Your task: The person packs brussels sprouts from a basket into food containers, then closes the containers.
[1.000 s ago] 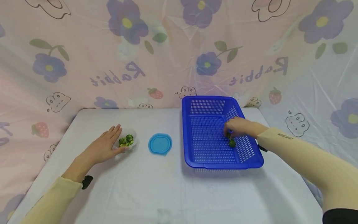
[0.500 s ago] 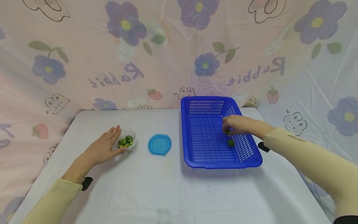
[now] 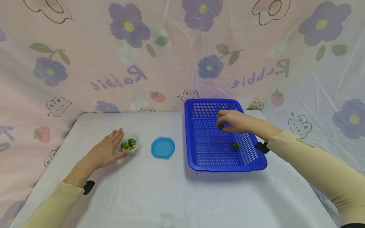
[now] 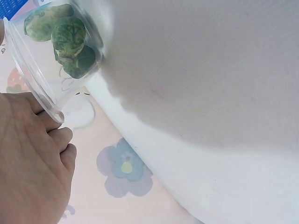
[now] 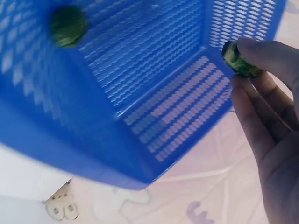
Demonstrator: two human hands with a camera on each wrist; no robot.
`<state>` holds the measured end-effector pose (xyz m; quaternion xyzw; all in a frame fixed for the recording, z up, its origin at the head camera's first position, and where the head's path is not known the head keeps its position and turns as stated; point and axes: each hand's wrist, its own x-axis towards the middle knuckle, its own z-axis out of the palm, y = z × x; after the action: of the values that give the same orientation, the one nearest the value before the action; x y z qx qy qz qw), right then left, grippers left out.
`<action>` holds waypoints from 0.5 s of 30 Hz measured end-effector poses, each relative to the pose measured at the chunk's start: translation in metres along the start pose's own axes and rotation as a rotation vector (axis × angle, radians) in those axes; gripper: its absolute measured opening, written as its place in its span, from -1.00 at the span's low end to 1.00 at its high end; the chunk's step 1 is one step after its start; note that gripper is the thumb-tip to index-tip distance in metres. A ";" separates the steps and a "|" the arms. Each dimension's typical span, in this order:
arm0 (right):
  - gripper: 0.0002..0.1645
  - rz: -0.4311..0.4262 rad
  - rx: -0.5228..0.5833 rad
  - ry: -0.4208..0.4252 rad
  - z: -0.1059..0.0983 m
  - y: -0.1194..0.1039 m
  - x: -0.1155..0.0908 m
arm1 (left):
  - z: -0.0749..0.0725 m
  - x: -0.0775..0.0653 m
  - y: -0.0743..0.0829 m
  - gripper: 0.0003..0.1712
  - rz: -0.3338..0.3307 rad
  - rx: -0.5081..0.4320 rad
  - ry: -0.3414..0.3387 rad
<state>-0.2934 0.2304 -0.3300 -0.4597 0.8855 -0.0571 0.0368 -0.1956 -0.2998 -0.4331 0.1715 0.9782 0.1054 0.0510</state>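
My right hand pinches a Brussels sprout between thumb and fingertips, above the floor of the blue plastic basket. Another Brussels sprout lies in the basket near its right wall. At the left, my left hand rests against a small clear plastic tub, its fingers straight along the rim and the thumb at the near side. Several Brussels sprouts sit inside the tub.
A blue lid lies flat on the white table between the tub and the basket. Behind the table hangs a printed curtain with flowers and rabbits.
My right hand has lifted one Brussels sprout from beside the other and moved it left and away over the basket. The left hand and the tub stay in place.
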 end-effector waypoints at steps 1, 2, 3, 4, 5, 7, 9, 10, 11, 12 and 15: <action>-0.80 -0.006 0.009 0.016 -0.001 -0.003 0.003 | 0.000 0.000 0.000 0.19 -0.001 -0.001 0.000; -0.79 -0.011 0.018 0.031 -0.003 -0.005 0.005 | 0.000 0.000 0.000 0.19 -0.002 -0.001 0.000; -0.79 -0.017 0.027 0.044 -0.004 -0.008 0.008 | 0.000 0.000 0.000 0.19 -0.001 -0.001 0.002; -0.78 -0.025 0.036 0.058 -0.005 -0.011 0.011 | 0.000 0.000 0.000 0.19 -0.001 -0.002 0.003; -0.78 -0.036 0.045 0.074 -0.006 -0.014 0.014 | 0.000 0.000 0.000 0.18 0.000 0.000 0.004; -0.77 -0.043 0.060 0.099 -0.008 -0.019 0.020 | 0.001 -0.001 0.000 0.19 0.000 -0.004 0.006; -0.77 -0.042 0.091 0.120 -0.010 -0.023 0.027 | 0.001 -0.001 0.000 0.19 0.000 -0.008 0.006; -0.77 -0.039 0.111 0.129 -0.011 -0.026 0.030 | 0.001 -0.001 0.000 0.20 -0.001 -0.009 0.005; -0.76 -0.034 0.131 0.139 -0.013 -0.029 0.034 | 0.001 -0.001 0.000 0.20 -0.002 -0.011 0.005; -0.76 -0.030 0.154 0.148 -0.014 -0.032 0.037 | 0.001 -0.001 0.000 0.20 -0.003 -0.011 0.005; -0.76 -0.027 0.235 0.176 -0.017 -0.041 0.049 | 0.001 -0.001 0.000 0.20 0.000 -0.005 0.010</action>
<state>-0.2904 0.1680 -0.3083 -0.4571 0.8664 -0.2007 0.0117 -0.1948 -0.2998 -0.4345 0.1707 0.9782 0.1087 0.0464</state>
